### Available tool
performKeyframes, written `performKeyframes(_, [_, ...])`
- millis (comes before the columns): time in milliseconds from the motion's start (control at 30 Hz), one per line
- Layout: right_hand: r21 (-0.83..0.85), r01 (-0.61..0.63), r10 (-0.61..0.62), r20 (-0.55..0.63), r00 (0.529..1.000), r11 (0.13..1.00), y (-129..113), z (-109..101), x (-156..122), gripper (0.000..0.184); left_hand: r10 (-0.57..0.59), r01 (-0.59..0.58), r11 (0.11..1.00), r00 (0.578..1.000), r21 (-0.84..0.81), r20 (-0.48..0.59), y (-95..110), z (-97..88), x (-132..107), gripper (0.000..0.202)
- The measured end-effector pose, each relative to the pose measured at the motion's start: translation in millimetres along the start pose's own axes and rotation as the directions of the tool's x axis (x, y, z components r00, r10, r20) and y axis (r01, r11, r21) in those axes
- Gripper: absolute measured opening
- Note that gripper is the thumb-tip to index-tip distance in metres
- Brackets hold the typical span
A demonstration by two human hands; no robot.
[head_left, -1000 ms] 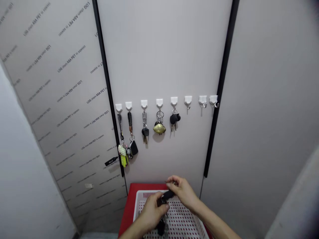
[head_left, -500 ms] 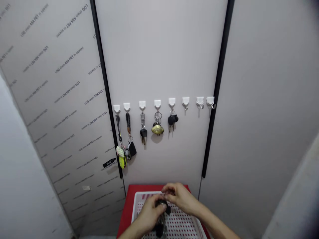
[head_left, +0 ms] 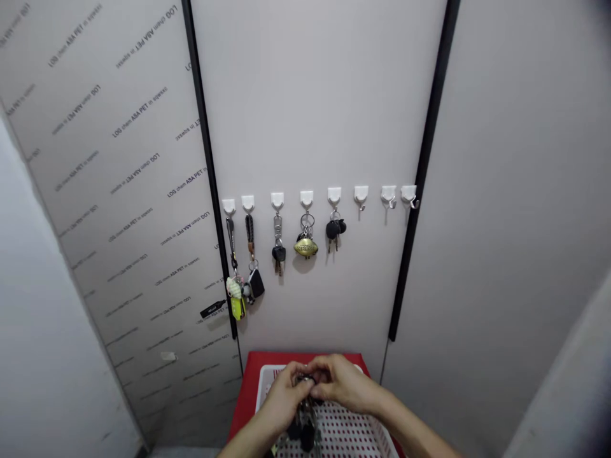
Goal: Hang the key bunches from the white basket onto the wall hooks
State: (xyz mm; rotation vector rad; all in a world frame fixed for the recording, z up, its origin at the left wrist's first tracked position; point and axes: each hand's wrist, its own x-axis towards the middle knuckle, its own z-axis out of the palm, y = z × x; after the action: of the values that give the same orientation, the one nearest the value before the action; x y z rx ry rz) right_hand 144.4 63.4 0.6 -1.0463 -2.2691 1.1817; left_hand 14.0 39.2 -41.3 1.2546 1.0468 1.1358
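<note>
Over the white perforated basket (head_left: pixel 260 389), my left hand (head_left: pixel 285 395) is closed around a bunch of keys (head_left: pixel 305 427) with dark heads, which dangles below the fingers. My right hand (head_left: pixel 341 385) meets it at the top of the bunch, thumb and fingers pinched on the same keys. The exact grip points are partly hidden by the fingers. On the wall ahead, several key sets hang from white hooks, among them a brass football-shaped keychain (head_left: pixel 306 247) and a set of black-headed keys (head_left: pixel 335 229).
The basket stands on a red surface (head_left: pixel 245 394) against the wall. To the right of the hung keys, bare hooks (head_left: pixel 361 196) continue towards a black vertical strip (head_left: pixel 422 165). Further left hang a lime-green tag (head_left: pixel 238 308) and a black fob (head_left: pixel 256 283) on straps.
My right hand has moved down and in against my left, and its fingers now close on the bunch. The hung keys stay on the same hooks; the view has shifted slightly.
</note>
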Motion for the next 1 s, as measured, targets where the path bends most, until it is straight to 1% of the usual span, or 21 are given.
performKeyframes(67, [-0.013, 0.029, -0.029, 0.006, 1.0, 0.999, 1.1, 0.8, 1.2, 0.023, -0.041, 0.041, 0.999, 0.999, 0.021, 0.01, 2.1, -1.7, 0.5, 0.028])
performKeyframes(200, [-0.083, 0.018, -0.029, -0.129, 0.991, 0.996, 3.9, 0.0, 4.7, 0.022, -0.074, 0.072, 0.995, 0.997, 0.076, 0.029, 6.0, -3.1, 1.0, 0.025])
performKeyframes(267, [-0.085, 0.015, -0.029, -0.164, 0.986, 0.996, 3.2, -1.4, 5.0, 0.023, -0.068, 0.063, 0.994, 0.996, 0.092, 0.052, 6.6, -2.4, 0.6, 0.024])
performKeyframes(300, [-0.073, 0.02, -0.031, -0.155, 0.987, 0.997, 2.1, -2.2, 4.4, 0.024, -0.063, 0.057, 0.994, 0.996, 0.091, 0.066, 6.8, -1.9, 0.2, 0.024])
performKeyframes(433, [-0.035, 0.033, -0.035, -0.053, 0.998, 0.999, -3.5, -4.9, -0.1, 0.03, -0.022, 0.014, 0.998, 0.992, 0.058, 0.127, 7.9, 0.3, -1.8, 0.028])
performKeyframes(533, [-0.076, 0.013, -0.014, -0.015, 1.0, 0.997, -1.6, -5.2, -2.4, 0.031, -0.015, 0.012, 1.0, 0.987, 0.018, 0.163, 8.3, 0.9, -2.8, 0.028])
performKeyframes(667, [-0.138, 0.019, -0.01, 0.067, 0.998, 0.99, 8.6, -2.6, -1.3, 0.026, -0.035, 0.047, 0.997, 0.982, -0.058, 0.188, 7.5, -0.3, -2.5, 0.03])
performKeyframes(767, [-0.135, -0.002, 0.009, 0.047, 0.999, 0.991, 11.3, -1.3, 0.8, 0.023, -0.039, 0.054, 0.996, 0.981, -0.076, 0.189, 5.4, -2.6, -0.7, 0.03])
performKeyframes(1000, [-0.095, -0.044, 0.04, -0.037, 0.999, 0.994, 4.0, -5.0, 0.6, 0.017, -0.035, 0.047, 0.996, 0.987, -0.077, 0.155, 2.3, -6.8, 3.4, 0.029])
